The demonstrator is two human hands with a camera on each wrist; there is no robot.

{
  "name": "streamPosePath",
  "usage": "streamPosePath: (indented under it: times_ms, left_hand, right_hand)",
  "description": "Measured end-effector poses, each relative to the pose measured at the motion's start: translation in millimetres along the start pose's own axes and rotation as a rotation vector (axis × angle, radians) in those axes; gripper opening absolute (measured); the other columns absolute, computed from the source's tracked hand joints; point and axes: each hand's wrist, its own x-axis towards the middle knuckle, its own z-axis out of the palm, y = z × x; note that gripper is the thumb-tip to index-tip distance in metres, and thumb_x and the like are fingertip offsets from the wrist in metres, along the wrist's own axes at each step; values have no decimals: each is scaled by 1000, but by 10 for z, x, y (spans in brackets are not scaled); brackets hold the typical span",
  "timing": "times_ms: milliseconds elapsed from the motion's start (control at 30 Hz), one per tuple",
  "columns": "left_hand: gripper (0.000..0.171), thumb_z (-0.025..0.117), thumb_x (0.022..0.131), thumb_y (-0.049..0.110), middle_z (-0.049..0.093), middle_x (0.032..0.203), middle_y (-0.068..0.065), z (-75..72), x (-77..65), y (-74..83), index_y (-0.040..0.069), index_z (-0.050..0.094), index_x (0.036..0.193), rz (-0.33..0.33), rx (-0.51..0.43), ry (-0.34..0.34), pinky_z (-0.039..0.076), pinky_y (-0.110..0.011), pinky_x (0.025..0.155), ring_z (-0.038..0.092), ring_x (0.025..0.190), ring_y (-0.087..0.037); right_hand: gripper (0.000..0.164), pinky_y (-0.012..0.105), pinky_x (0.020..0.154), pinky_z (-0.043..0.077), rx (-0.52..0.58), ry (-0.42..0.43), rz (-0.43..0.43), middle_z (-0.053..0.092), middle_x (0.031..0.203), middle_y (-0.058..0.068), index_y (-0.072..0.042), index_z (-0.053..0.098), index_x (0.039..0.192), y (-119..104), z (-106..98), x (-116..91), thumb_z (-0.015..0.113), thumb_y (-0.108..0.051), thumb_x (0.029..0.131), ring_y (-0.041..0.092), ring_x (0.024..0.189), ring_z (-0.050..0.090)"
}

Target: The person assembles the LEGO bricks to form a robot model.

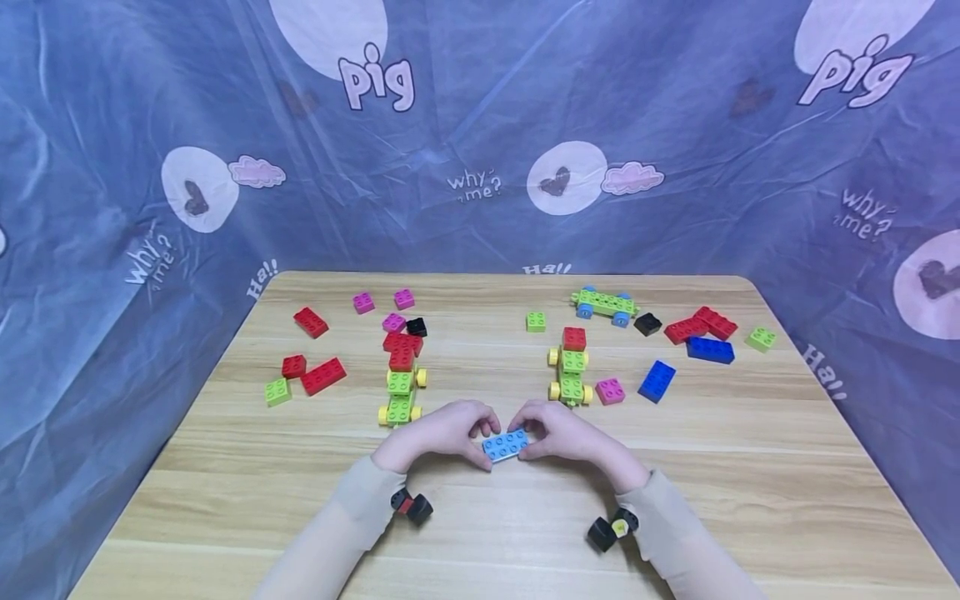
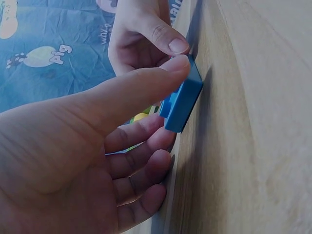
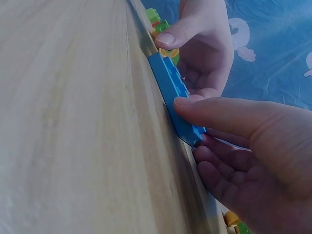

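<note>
A light blue building brick [image 1: 506,446] with two rows of studs lies near the middle of the table, studs up. My left hand [image 1: 448,433] is at its left end, thumb on the near side and curled fingers on the far side. Around the right end, my right hand [image 1: 558,431] pinches it between thumb and fingers. In the left wrist view the blue brick [image 2: 184,100] shows its smooth side under the left thumb [image 2: 161,73]. The right wrist view shows the right thumb [image 3: 204,109] pressed on the long side of the brick [image 3: 168,90].
Beyond the hands stand two green wheeled bases with yellow wheels, the left one [image 1: 400,396] and the right one [image 1: 572,375], carrying red bricks. A green base with blue wheels [image 1: 604,304] is farther back. Loose bricks lie left and right, including a dark blue brick [image 1: 657,382].
</note>
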Motion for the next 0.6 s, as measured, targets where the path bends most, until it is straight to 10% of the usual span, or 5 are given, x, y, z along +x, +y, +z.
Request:
streamPosePath:
  times_ms: [600]
  left_hand:
    - [35, 84, 72, 22, 58, 84, 5, 10, 14, 12, 9, 65, 99, -14, -3, -2, 43, -20, 70, 49, 76, -7]
  right_hand:
    - [38, 24, 80, 48, -6, -7, 13, 62, 93, -6, -9, 67, 101, -3, 0, -13, 84, -22, 69, 7, 86, 54]
